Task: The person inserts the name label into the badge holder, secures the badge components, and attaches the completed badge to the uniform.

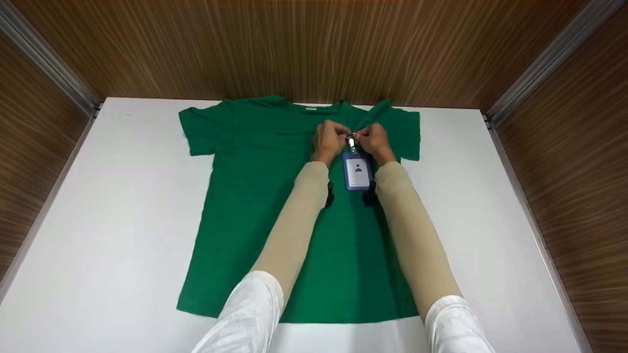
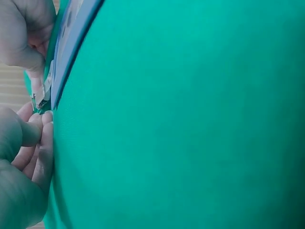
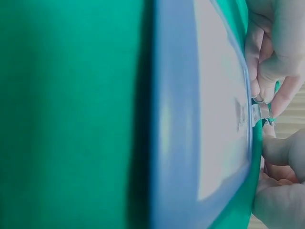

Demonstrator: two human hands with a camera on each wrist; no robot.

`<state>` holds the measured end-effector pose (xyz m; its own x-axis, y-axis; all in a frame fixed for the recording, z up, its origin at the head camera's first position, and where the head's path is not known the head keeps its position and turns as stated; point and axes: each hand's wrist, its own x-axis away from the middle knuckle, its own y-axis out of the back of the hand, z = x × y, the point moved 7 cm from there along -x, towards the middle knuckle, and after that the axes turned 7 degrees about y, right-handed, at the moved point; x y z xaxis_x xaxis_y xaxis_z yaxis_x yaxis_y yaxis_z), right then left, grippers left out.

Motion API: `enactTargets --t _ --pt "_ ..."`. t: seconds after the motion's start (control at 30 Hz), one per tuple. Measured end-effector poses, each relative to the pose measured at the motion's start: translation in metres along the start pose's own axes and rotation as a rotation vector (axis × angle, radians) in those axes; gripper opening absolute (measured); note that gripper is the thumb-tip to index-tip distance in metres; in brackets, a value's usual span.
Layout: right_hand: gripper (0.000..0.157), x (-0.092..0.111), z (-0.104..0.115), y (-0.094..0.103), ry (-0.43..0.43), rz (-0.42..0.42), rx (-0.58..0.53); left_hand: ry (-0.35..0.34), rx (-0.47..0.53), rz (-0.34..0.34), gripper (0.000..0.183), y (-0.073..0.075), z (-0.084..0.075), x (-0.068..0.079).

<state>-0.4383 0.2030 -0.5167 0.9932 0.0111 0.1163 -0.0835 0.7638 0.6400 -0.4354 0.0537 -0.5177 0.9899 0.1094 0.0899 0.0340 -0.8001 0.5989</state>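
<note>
A green T-shirt [image 1: 274, 196] lies spread out, its neckline at the far edge. On its right chest lies a blue-framed ID badge [image 1: 357, 172] with a metal clip [image 1: 351, 142] at the top. My left hand [image 1: 330, 139] is just left of the clip; its thumb and fingers [image 2: 35, 133] pinch a bit of shirt cloth close to the clip's end. From the other side my right hand [image 1: 375, 142] pinches the clip. The fingertips nearly meet there and partly hide the clip's mouth, so whether it bites the cloth cannot be seen.
A white tabletop [image 1: 113, 220] carries the shirt. Brown wood-grain panels [image 1: 314, 49] stand behind it and on both sides, with metal rails [image 1: 554, 63] at the corners. A fold of shirt [image 1: 378, 112] rises near the right shoulder.
</note>
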Motion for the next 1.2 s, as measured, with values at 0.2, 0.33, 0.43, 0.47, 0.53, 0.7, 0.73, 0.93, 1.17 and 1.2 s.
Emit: enactTargets --t 0.2,0.33,0.43,0.47,0.53,0.7,0.73,0.93,1.17,1.2 --pt "0.021 -0.0001 0.0002 -0.0010 0.007 -0.004 -0.007 0.023 -0.019 -0.002 0.025 -0.0001 -0.0002 -0.0014" --pt "0.022 -0.0005 0.0008 -0.0022 0.017 -0.009 0.002 0.029 -0.037 -0.006 0.026 0.0005 0.0002 -0.0016" --pt "0.022 -0.0006 0.0010 -0.0032 0.015 -0.006 0.005 0.032 -0.036 -0.010 0.025 0.0009 0.0007 -0.0012" --pt "0.022 -0.0006 0.0009 -0.0035 0.013 -0.005 0.003 0.032 -0.035 -0.010 0.025 0.0008 0.0008 -0.0012" --pt "0.021 -0.0009 0.0010 -0.0041 0.013 -0.005 0.002 0.029 -0.038 -0.012 0.025 0.0009 0.0009 -0.0012" --pt "0.019 -0.0026 0.0016 -0.0045 0.030 -0.009 0.009 0.020 -0.030 -0.014 0.024 0.0013 0.0020 -0.0008" --pt "0.018 -0.0026 0.0021 -0.0040 0.035 -0.012 0.014 0.012 -0.031 -0.017 0.024 0.0016 0.0020 -0.0007" --pt "0.020 -0.0019 0.0024 -0.0031 0.010 0.010 0.026 -0.035 -0.029 -0.017 0.024 0.0021 0.0021 0.0000" --pt "0.015 -0.0017 0.0042 -0.0041 0.008 0.039 0.009 -0.035 0.009 0.022 0.022 0.0037 0.0033 -0.0002" --pt "0.015 -0.0018 0.0049 -0.0043 0.014 0.042 0.004 -0.032 0.014 0.029 0.022 0.0040 0.0037 -0.0004"
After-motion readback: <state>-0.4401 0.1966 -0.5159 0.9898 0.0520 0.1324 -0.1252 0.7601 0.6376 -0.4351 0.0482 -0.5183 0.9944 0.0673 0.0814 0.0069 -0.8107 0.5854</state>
